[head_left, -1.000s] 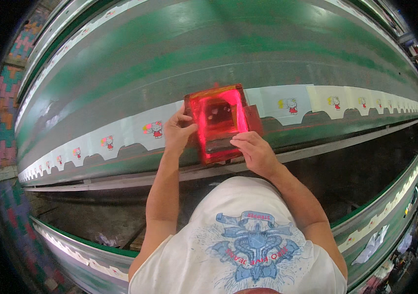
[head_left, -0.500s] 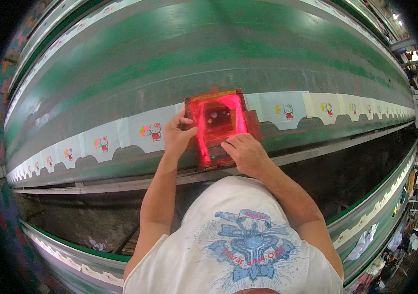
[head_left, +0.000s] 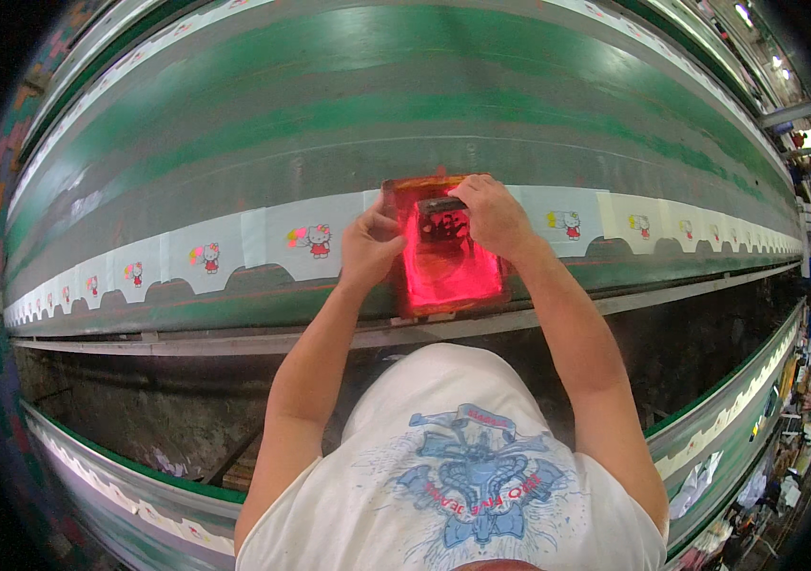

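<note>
A small screen-printing frame point(head_left: 453, 306), wet with bright pink-red ink, lies over the row of white cloth pieces on the long green table. Its left edge is gripped by my left hand point(head_left: 373, 249), fingers curled at the upper left corner. With my right hand point(head_left: 495, 219) I hold a dark, narrow squeegee point(head_left: 441, 205) near the far end of the frame, fingers closed over its right end. Ink spreads across the mesh on the near side of the squeegee. The cloth under the frame is hidden.
White cloth pieces point(head_left: 267, 236) printed with a cat figure and balloons run along the table point(head_left: 263, 124) both ways. A pale rail point(head_left: 263, 344) edges the table near my body. Behind me stands another green-edged table point(head_left: 153, 476). Clutter point(head_left: 810, 381) fills the far right.
My right hand has moved from the near part of the frame to its far end with the squeegee. Pink ink now covers the near mesh. My left hand stays at the left edge.
</note>
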`<state>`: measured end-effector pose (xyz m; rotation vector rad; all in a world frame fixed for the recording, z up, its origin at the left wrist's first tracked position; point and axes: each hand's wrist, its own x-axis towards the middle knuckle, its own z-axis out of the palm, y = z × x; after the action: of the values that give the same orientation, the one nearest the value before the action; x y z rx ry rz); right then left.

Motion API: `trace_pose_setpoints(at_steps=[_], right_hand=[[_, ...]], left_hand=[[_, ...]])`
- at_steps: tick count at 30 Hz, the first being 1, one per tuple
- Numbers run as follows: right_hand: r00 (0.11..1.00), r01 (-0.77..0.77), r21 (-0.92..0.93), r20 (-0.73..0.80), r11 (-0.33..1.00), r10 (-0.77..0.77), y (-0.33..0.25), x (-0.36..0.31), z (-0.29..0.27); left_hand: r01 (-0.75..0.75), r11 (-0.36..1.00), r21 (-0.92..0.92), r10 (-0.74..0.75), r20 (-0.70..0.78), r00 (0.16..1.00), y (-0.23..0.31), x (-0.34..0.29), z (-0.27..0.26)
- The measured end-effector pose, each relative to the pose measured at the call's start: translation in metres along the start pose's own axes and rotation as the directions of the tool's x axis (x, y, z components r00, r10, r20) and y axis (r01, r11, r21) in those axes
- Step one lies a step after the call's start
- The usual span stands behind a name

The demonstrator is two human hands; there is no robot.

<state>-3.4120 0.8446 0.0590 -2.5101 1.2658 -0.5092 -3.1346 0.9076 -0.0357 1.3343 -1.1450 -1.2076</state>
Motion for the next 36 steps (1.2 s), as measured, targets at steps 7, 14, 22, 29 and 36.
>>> trace_pose_setpoints(at_steps=[7,14,22,29,36], right_hand=[[0.997,0.046,-0.098,-0.062,0.994,-0.053,-0.029,-0.048,0.017],[0.995,0.070,-0.073,-0.062,0.995,-0.075,-0.068,-0.098,0.017],[0.997,0.068,0.009,-0.036,0.998,-0.068,-0.077,-0.120,0.008],[0.979,0.053,0.156,-0.203,0.986,-0.020,-0.057,-0.132,0.000],[0.958,-0.008,0.201,-0.279,0.980,0.065,0.007,-0.185,-0.031]], left_hand=[[-0.047,0.998,0.043,0.047,0.000,0.999,0.007,-0.005,0.000],[-0.021,1.000,0.010,0.021,-0.005,1.000,0.015,-0.008,0.001],[-0.040,0.998,-0.043,0.040,0.017,0.999,0.013,-0.004,0.000],[-0.055,0.998,0.018,0.056,-0.011,0.998,0.030,-0.007,0.007],[-0.129,0.991,-0.036,0.129,-0.011,0.992,0.037,-0.011,0.102]])
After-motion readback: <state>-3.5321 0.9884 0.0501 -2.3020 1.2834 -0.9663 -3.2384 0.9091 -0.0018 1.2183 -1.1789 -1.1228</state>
